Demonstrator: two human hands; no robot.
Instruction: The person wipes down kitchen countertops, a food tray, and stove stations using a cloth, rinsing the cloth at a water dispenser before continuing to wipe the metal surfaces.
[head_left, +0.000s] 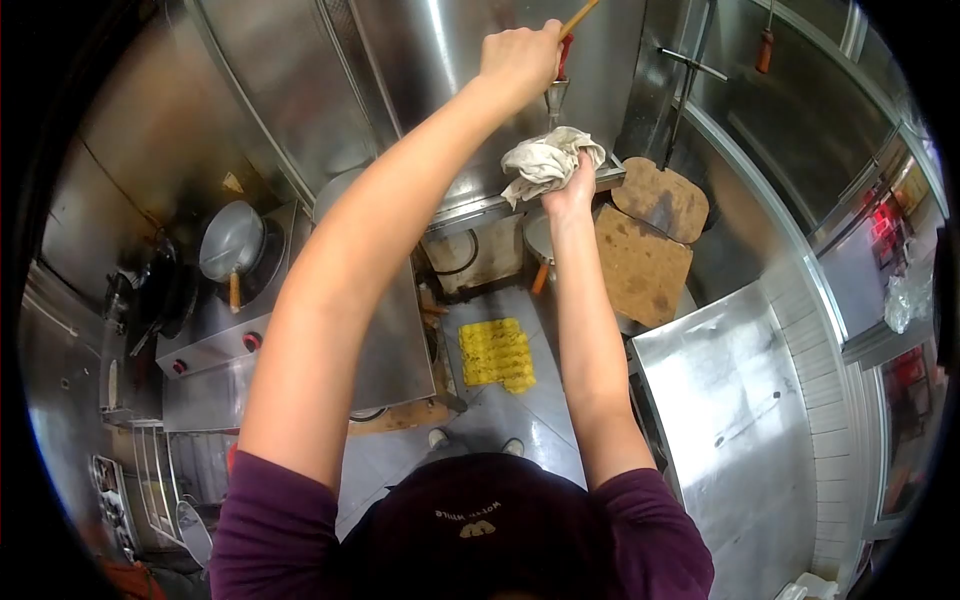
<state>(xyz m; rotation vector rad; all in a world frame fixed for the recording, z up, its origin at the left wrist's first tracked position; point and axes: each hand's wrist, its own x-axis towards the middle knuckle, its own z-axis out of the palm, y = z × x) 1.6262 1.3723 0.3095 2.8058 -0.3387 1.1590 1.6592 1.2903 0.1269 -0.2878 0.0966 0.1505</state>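
My left hand (521, 68) is raised at the top middle, fingers wrapped round a thin wooden stick (579, 17) that slants up to the right. What the stick belongs to is out of view. Just below that hand, against the steel wall, is a red handle (565, 56) above a tapered metal piece (556, 98); whether the hand touches it I cannot tell. Lower and to the right, my right hand (575, 190) grips a crumpled, stained white cloth (548, 162), which hides most of its fingers. The cloth is in front of the steel ledge (480, 213).
A pan (231, 242) with a wooden handle sits on the stove (215, 345) at left. Two worn wooden boards (645, 265) lean at right, beside a steel counter (735, 390). A yellow mat (496, 353) lies on the tiled floor (530, 310).
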